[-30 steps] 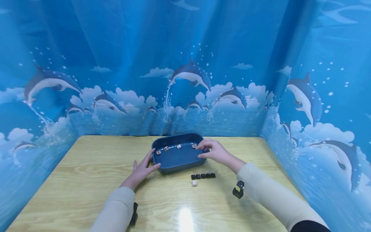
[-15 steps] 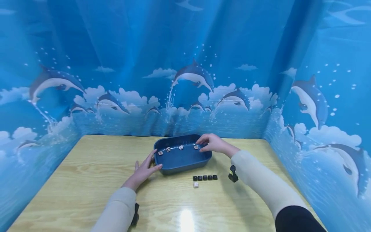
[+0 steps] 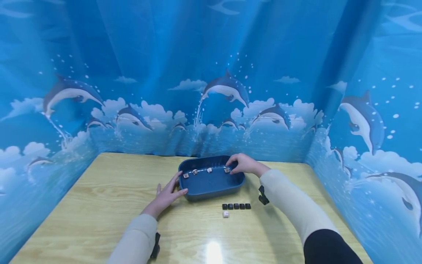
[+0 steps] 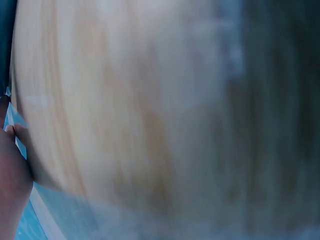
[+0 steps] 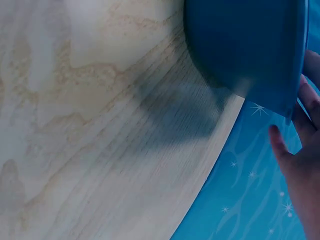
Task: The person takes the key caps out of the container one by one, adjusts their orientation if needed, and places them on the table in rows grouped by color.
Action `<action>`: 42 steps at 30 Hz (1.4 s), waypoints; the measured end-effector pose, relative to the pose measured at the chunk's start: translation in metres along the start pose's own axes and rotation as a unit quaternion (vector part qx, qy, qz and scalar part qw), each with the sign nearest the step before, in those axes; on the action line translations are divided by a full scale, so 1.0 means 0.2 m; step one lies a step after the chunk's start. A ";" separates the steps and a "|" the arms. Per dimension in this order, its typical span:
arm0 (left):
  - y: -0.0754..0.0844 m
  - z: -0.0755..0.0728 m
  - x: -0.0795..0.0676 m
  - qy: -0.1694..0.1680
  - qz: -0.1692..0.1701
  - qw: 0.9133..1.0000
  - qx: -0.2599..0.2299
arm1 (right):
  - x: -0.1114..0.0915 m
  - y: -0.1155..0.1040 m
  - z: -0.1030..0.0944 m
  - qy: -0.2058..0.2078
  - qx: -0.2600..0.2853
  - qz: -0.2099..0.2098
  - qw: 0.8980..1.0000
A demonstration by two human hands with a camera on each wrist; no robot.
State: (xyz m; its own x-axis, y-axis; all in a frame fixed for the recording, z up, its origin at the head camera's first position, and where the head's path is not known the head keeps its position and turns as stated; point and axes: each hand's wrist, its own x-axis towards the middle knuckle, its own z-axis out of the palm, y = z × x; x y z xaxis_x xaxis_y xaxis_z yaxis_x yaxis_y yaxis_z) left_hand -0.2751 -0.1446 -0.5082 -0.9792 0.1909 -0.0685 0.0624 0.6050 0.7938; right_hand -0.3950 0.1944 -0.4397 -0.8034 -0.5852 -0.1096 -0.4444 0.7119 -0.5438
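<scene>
Our R hand is over the tray wall, fingers bent, thumb & fingertips slightly apart; can't tell if it's pinching anything. Nearest cube sits just L of those tips, inside the tray; contact unclear. We reckon that's the relation that counts: cube right by R hand's tips, well apart from L hand, so R hand is the nearer. Cube's too square for us to call a long axis.

Further L of R hand, three more cubes trail off toward L hand, roughly along the tray's long axis, which runs btwn the hands, end by R hand a bit farther from us. L hand is spread wide at the tray's other end.

Nearer us than R hand, outside the tray: five blk cubes in a row on the surface, wht cube just our side of them.

L wrist view's mostly blur, w/ only a tray sliver; R wrist view crops the fingers & shows no cubes. Markings too small to read.
</scene>
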 end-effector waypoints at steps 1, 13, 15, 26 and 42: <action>0.00 0.00 0.00 0.000 0.000 1.000 0.000 | 0.01 0.00 0.00 -0.004 0.000 -0.003 1.000; 0.01 0.00 -0.01 0.007 -0.001 1.000 0.002 | 0.09 -0.01 0.05 -0.051 -0.060 -0.029 0.996; 0.01 0.00 -0.01 0.007 -0.002 1.000 -0.001 | 0.09 -0.01 0.05 -0.054 -0.060 -0.024 0.996; 0.00 0.01 0.00 0.006 0.000 1.000 0.000 | 0.09 -0.02 0.10 -0.061 -0.095 -0.002 0.994; 0.00 0.01 -0.01 0.006 -0.001 1.000 -0.001 | 0.10 -0.03 0.10 -0.076 -0.175 -0.029 0.981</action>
State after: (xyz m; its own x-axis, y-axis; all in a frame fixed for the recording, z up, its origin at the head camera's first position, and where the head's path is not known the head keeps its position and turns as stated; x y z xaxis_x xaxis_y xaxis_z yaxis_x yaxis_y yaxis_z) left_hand -0.2737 -0.1436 -0.5098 -0.9818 0.1792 -0.0629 0.0593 0.6040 0.7948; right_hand -0.4002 0.1698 -0.4554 -0.7165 -0.6603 -0.2251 -0.6171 0.7504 -0.2368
